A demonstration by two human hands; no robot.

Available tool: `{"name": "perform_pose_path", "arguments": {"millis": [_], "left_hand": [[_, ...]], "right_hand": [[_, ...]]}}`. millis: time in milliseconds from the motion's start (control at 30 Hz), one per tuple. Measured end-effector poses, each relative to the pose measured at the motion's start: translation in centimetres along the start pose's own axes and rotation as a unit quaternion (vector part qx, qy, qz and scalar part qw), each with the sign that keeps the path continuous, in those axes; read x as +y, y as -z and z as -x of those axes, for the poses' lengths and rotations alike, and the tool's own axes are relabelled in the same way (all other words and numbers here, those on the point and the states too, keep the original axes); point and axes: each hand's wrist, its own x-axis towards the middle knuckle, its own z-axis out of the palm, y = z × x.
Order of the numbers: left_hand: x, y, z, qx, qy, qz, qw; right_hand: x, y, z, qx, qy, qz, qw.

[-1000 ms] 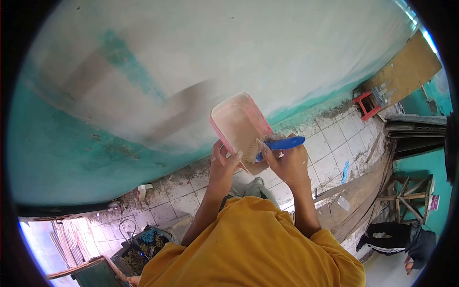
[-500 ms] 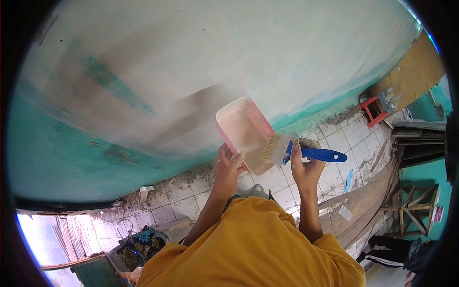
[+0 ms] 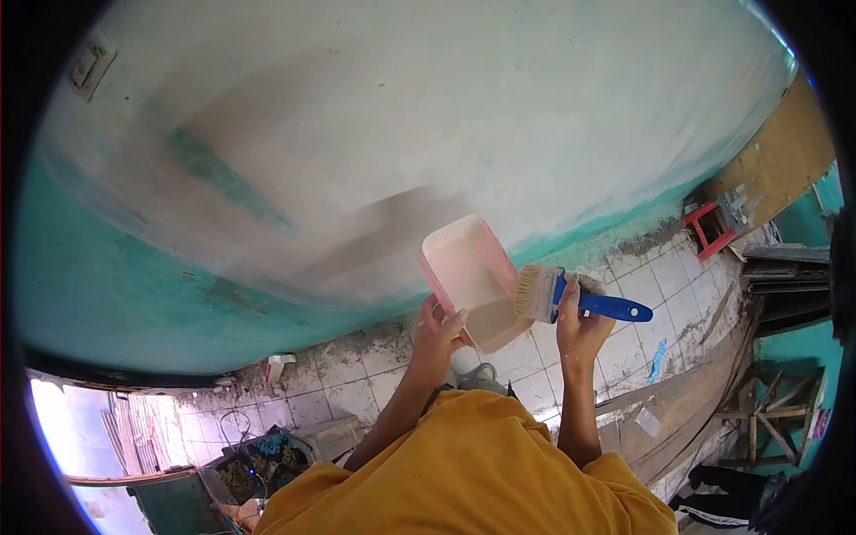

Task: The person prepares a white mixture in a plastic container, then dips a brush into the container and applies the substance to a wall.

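Note:
My left hand (image 3: 437, 337) grips the left edge of a pink paint tray (image 3: 431, 267), thumb over the rim. Pale paint covers the tray's inside, with a greyer pool toward its near end. In my right hand (image 3: 578, 325) is a wide paintbrush (image 3: 615, 308) with a blue handle, the fingers closed around the handle near its ferrule. Its pale bristles point left and overlap the tray's right rim in this view. Beyond the tray rises a wall (image 3: 535, 125), whitish above with green showing along the bottom and in a patch at the left.
A red stool (image 3: 709, 230) stands by the wall at the right. Dirty white tiles (image 3: 357, 361) cover the floor. A brown sheet (image 3: 682, 419) lies at the right, near a wooden frame (image 3: 771, 415). A dark patterned item (image 3: 267, 459) is at the lower left.
The tray and brush have shifted slightly down and right in view, along with both hands. The view has tilted up a little, showing a wall fitting at the upper left. Both holds are the same.

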Motion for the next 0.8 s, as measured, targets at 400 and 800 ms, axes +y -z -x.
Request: {"name": "perform_pose_path", "arguments": {"millis": [400,800], "left_hand": [[0.0,1.3,-1.0,-0.004,0.023,-0.003,1.0],[2.6,3.0,-0.8,0.032,0.016,0.004,0.999]], "right_hand": [[2.1,-1.3,-3.0,0.099,-0.127,-0.122,0.979],[0.9,-10.3,-16.1,0.072,-0.082,-0.345,0.932]]}}
